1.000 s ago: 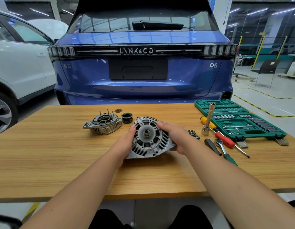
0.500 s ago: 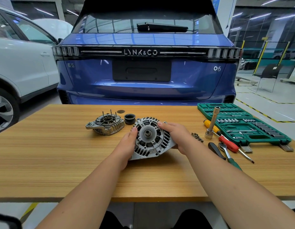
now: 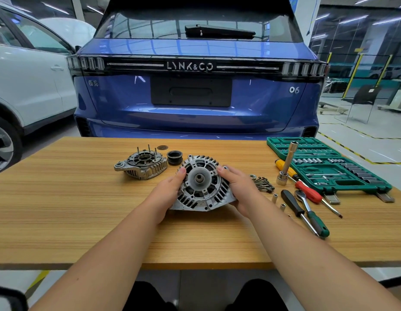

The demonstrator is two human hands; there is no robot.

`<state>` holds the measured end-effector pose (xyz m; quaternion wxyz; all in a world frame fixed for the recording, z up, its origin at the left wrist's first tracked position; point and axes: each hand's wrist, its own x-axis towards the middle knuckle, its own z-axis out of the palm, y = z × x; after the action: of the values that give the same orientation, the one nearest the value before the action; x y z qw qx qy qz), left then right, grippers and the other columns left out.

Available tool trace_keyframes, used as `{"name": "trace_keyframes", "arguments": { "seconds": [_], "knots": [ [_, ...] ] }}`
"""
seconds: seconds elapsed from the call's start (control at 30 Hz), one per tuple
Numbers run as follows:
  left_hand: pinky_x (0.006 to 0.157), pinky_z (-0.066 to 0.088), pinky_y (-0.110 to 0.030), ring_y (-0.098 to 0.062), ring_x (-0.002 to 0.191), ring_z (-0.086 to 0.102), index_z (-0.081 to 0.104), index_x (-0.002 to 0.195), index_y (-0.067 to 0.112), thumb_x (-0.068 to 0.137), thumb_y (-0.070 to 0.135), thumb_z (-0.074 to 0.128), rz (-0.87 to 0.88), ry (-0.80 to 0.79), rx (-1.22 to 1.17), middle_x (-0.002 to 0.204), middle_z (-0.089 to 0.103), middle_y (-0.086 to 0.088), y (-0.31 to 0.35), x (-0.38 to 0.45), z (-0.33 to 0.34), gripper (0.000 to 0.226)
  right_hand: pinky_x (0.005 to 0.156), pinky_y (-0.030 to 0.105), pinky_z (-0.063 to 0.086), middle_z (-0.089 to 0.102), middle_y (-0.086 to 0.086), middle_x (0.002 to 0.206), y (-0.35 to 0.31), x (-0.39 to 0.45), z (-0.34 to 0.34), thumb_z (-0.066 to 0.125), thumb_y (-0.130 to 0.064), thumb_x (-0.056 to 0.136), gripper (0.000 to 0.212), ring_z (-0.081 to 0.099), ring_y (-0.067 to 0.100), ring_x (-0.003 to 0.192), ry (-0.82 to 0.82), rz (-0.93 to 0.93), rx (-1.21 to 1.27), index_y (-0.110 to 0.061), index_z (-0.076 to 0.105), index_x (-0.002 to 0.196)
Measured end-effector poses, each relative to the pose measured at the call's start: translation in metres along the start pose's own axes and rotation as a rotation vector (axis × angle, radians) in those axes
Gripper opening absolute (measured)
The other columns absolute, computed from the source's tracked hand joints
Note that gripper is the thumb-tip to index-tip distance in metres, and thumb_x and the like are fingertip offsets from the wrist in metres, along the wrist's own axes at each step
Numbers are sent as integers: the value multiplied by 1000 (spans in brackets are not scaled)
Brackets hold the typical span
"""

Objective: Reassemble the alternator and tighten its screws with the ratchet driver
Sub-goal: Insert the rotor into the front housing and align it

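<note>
Both hands clamp the alternator body (image 3: 200, 184) at tabletop (image 3: 60, 209) center: left hand (image 3: 167, 194) at its 9 o'clock, right hand (image 3: 238, 187) at 3. Rear cover (image 3: 142, 164) at 10 o'clock, screws (image 3: 263, 184) and ratchet driver (image 3: 310, 212) at 3–4 o'clock.

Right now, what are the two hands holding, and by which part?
Both hold the round grey metal alternator housing by its finned rim: left hand on its left side, right hand on its right.

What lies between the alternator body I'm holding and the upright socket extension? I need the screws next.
In the head view, a pile of dark screws with a small nut lies between the alternator body and the socket extension.
</note>
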<state>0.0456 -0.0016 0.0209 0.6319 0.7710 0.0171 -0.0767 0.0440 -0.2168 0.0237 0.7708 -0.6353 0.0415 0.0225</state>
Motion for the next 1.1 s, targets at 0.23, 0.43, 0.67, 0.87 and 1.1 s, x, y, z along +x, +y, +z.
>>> {"name": "trace_keyframes", "arguments": {
  "seconds": [0.23,0.43,0.67,0.87,1.1],
  "knots": [
    [82,55,-27,-17,109,70,65,129,19,99,40,59,104,-90,-293,121,73,-1,-27,-9,-15,37,96,48,56,70,20,123,35,-17,-11,64,-30,91,41,68,36,113,-61,-34,286,-7,67,125],
    [101,53,-38,-16,114,67,51,145,22,98,34,64,105,-13,-247,128,69,3,-33,-11,-11,51,91,49,57,71,17,121,41,-15,-8,64,-26,96,44,70,36,110,12,-82,232,-7,60,135],
    [106,49,-47,-20,114,67,49,146,33,93,34,71,131,27,-189,134,63,-4,-33,-13,-9,57,104,53,51,73,6,121,43,-15,-3,63,-30,99,39,68,26,116,165,-155,148,-14,62,135],
    [76,46,-22,5,97,61,47,146,40,93,46,68,161,87,-107,115,62,22,-26,-18,2,57,112,52,44,68,4,131,38,-15,3,63,-39,98,44,59,25,127,241,-128,167,-15,62,136],
    [109,45,-47,-19,124,57,47,147,38,90,48,71,153,78,-134,147,52,-2,-32,-14,-3,63,112,53,43,65,6,135,40,-14,3,61,-39,100,46,57,26,130,223,-131,179,-14,60,138]
  ]
}}
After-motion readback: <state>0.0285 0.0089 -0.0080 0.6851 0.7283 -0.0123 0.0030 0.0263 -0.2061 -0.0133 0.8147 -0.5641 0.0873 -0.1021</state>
